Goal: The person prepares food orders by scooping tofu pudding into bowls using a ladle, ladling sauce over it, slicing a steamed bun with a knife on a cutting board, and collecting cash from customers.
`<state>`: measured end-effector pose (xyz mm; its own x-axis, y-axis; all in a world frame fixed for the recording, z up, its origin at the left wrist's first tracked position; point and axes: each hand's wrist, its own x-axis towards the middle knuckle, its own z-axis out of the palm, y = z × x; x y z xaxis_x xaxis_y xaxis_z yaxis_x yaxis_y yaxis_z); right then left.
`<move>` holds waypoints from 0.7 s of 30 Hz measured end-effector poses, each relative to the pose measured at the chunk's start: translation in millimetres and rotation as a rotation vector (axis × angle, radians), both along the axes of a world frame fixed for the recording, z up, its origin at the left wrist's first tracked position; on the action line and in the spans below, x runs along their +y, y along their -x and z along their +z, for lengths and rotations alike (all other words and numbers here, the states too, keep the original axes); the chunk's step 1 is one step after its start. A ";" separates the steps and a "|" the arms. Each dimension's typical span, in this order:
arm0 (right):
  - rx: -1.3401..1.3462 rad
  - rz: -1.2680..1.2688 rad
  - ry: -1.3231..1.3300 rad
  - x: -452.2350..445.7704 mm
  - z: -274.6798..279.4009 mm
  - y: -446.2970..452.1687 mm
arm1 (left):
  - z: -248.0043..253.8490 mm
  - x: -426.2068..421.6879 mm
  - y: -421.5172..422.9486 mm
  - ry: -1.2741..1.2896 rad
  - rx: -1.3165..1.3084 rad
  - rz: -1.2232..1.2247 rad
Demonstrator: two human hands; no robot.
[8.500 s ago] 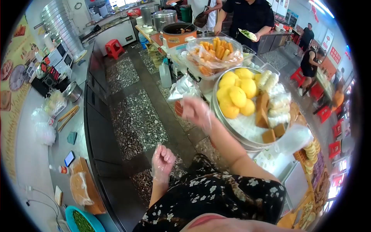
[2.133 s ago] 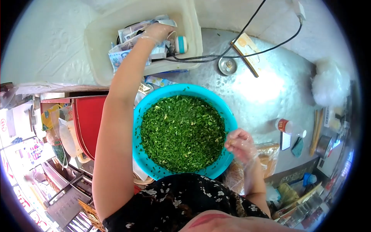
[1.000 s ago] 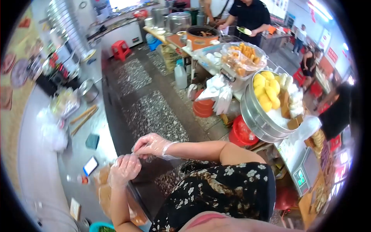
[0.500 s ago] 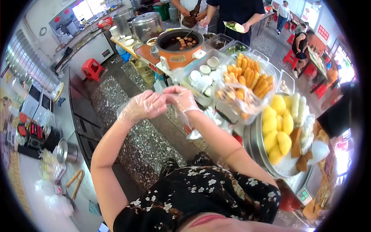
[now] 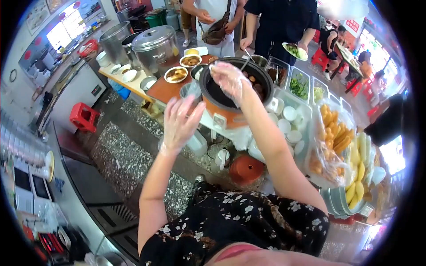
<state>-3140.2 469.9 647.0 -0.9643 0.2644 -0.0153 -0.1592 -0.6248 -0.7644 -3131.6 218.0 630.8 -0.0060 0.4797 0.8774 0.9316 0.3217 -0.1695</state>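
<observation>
Pot (image 5: 235, 119): in the head view, orange-sided and dark inside, it is standing on the counter, brown pieces showing within.
Right hand (image 5: 228, 82): gloved in clear plastic, it is hovering over the pot with fingers curled; whether it is gripping anything, I cannot tell.
Left hand (image 5: 179, 124): also gloved, it is hanging left of the pot, fingers spreading open.
Bowls (image 5: 177, 81): two are sitting left of the pot, holding food.
Dough sticks (image 5: 333, 126): lying bagged right of the pot.
Plate (image 5: 302, 53): another person is holding it beyond the pot, rightward.
</observation>
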 end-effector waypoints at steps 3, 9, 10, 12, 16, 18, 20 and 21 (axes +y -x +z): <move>-0.064 -0.256 -0.059 47.9 33.1 97.6 | -34.2 -16.7 35.4 -0.050 -0.246 0.067; -0.488 -0.655 -1.214 173.5 60.4 277.7 | -135.9 -85.6 54.9 0.090 -0.837 0.254; -0.504 -0.637 -1.205 185.4 58.3 292.1 | -148.4 -98.9 47.9 0.121 -0.899 0.298; -0.610 -0.690 -1.432 201.4 58.0 323.6 | -157.8 -115.3 40.6 0.142 -1.016 0.392; -0.830 -0.464 -1.895 236.7 62.7 390.8 | -156.6 -124.7 42.8 0.119 -1.113 0.607; -0.896 -0.353 -1.870 195.0 101.3 357.5 | -157.1 -119.2 54.1 0.086 -1.149 0.613; -0.844 -0.420 -1.717 200.7 91.2 355.2 | -154.5 -114.7 61.4 0.056 -1.208 0.606; -0.782 -0.488 -1.571 203.8 89.0 353.0 | -154.8 -112.1 67.8 0.085 -1.199 0.603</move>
<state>-3493.2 673.7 736.0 -0.6989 0.7016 0.1385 0.5566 0.6553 -0.5107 -3199.4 105.9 476.1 -0.9718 0.1823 0.1498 0.2359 0.7608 0.6046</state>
